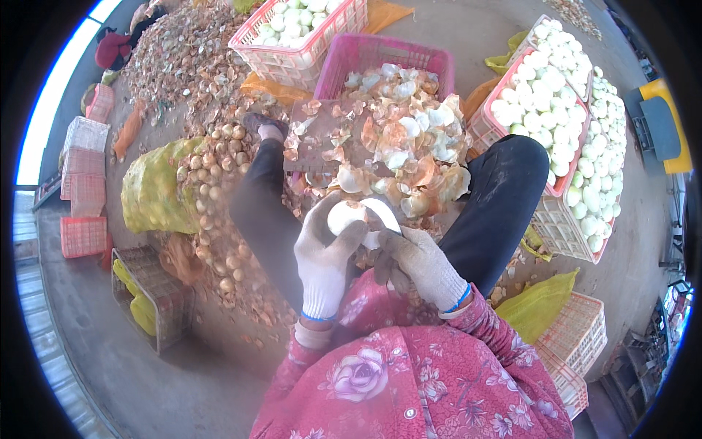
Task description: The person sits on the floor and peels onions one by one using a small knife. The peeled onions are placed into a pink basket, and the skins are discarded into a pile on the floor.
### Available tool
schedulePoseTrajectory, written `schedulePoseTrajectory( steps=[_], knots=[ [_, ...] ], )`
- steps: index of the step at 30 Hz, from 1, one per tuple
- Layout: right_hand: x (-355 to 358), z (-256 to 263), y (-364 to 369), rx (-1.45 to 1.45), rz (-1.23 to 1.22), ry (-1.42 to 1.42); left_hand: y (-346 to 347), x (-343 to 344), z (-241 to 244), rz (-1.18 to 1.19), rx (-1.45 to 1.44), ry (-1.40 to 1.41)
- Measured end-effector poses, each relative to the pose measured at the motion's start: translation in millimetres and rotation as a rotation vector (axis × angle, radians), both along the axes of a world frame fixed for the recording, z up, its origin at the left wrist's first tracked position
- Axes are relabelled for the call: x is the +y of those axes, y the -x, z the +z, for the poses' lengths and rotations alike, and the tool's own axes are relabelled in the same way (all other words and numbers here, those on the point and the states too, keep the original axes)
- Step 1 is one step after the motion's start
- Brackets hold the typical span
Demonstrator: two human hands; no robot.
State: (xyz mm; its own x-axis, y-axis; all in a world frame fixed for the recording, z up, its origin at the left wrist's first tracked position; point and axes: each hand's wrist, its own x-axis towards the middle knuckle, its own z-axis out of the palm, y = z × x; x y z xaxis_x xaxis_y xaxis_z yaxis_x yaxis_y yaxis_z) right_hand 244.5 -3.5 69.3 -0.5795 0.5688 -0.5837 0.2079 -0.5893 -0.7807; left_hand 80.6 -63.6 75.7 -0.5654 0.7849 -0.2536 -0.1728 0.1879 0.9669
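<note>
My left hand point(326, 258), in a white knit glove with a soiled grey palm, holds a pale, mostly peeled onion point(344, 217) between thumb and fingers. Right beside it, my right hand point(419, 260), gloved the same way, pinches a curved white strip of onion layer point(386, 215) that arches up next to the onion. Whether the strip is still joined to the onion, I cannot tell. The curled fingers of the right hand are partly hidden. Just beyond both hands, loose onion skins point(417, 159) lie heaped on a board point(312, 151) between my knees.
A pink crate point(384, 44) of skins stands past the board. Crates of peeled onions point(540, 104) are at the right, another crate point(296, 55) at the top. Unpeeled onions point(219, 164) spill from a yellow mesh sack point(159, 186) at left. A person point(113, 49) is far left.
</note>
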Motion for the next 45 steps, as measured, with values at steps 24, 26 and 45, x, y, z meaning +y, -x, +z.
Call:
schedulePoseTrajectory(
  steps=[24,26,45],
  knots=[
    [18,-10,-24,-0.565,0.509,-1.34,16,-6,17,-0.214,-0.38,0.09],
    [20,-21,-33,-0.591,0.443,-1.303,20,-10,10,-0.2,-0.324,0.078],
    [7,5,0,-0.158,-0.02,-0.726,28,-13,23,-0.49,-0.045,0.22]
  ],
)
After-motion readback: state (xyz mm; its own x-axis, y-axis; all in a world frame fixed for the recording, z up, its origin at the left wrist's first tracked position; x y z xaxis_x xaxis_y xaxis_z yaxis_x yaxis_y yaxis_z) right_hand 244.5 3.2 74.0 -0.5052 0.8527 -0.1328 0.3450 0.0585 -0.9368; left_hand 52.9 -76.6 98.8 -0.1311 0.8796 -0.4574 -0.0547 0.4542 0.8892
